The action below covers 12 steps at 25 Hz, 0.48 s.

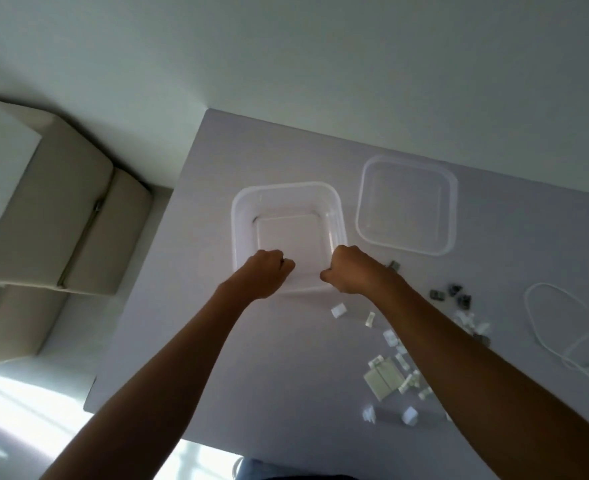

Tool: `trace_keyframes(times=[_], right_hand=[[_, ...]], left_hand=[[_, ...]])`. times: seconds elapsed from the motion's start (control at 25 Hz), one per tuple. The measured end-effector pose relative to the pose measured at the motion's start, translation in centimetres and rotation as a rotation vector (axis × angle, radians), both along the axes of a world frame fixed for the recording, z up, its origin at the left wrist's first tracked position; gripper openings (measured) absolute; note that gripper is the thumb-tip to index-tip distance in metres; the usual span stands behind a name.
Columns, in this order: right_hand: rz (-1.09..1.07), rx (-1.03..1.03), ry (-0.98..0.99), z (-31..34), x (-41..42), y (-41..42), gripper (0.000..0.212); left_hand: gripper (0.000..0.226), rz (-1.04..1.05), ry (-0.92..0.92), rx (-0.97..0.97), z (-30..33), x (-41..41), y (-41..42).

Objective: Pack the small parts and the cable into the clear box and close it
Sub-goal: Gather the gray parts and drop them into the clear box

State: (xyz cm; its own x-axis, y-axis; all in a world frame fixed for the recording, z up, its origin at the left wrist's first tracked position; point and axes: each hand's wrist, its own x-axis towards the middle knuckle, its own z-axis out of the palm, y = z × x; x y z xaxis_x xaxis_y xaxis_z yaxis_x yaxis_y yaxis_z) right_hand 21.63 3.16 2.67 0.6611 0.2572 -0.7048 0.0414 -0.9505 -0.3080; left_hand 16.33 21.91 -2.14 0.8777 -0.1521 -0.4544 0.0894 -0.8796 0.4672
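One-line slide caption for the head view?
Both hands, left and right, grip the open clear box; lid, small parts and cable lie beside it.

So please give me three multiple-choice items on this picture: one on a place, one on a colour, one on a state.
1. Where does the lid lie?
A. on the box
B. on the table, right of the box
C. on the floor

2. What colour is the cable?
A. white
B. red
C. black

3. In what state is the box?
A. closed
B. open, full of parts
C. open, nothing visible inside

Answers:
1 B, the lid rests flat on the table beside the box.
2 A, a white loop at the right.
3 C, its bare bottom shows, while the small parts lie outside.
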Motion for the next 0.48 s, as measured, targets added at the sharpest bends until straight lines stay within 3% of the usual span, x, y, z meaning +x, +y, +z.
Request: trace_keyframes(times=[0.16,0.24,0.36,0.48], right_hand=[[0.083,-0.153,0.091,-0.2,-1.6,-0.3,0.021],[0.034,-0.101,0.062,-0.6,-1.6,0.7,0.019],[-0.329,0.236,0.051,-1.9,-1.6,2.6,0.022],[-0.624,0.406,0.031,-3.6,-2.1,3.7,0.018]], left_hand=[[0.027,-0.126,0.033,0.256,-0.5,-1.5,-1.3],[0.022,-0.095,0.091,0.306,0.0,-1.9,-2.2],[0.026,-0.057,0.227,0.303,0.3,-1.0,-1.7],[0.029,-0.153,0.196,0.319,0.2,-1.2,-1.5]])
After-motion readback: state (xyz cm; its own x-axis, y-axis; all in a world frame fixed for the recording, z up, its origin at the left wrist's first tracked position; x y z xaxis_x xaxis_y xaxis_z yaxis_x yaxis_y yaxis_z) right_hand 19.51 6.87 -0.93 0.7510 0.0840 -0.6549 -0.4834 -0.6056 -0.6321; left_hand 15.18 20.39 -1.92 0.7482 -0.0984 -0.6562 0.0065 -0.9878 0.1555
